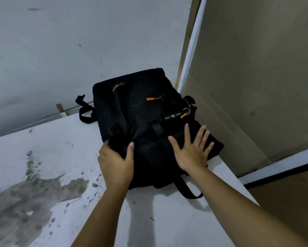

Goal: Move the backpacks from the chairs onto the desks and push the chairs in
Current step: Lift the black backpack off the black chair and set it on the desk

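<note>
backpack (146, 122): black, orange zipper pulls, lying flat front-up on the desk, pushed into the far right corner by the wall and the partition.
desk (60, 157): white top, worn grey-brown patches at left.
left hand (116, 164): on bag's near left edge, thumb on top, fingers curled round the side, gripping fabric.
right hand (192, 150): flat on bag's near right part, fingers straight and spread, pressing down, holding nothing.
partition (256, 86): tan panel, white frame, right of bag.
wall (78, 41): pale, scuffed, behind the desk.
strap (187, 190): loose, trailing off bag's near edge onto desk.
</note>
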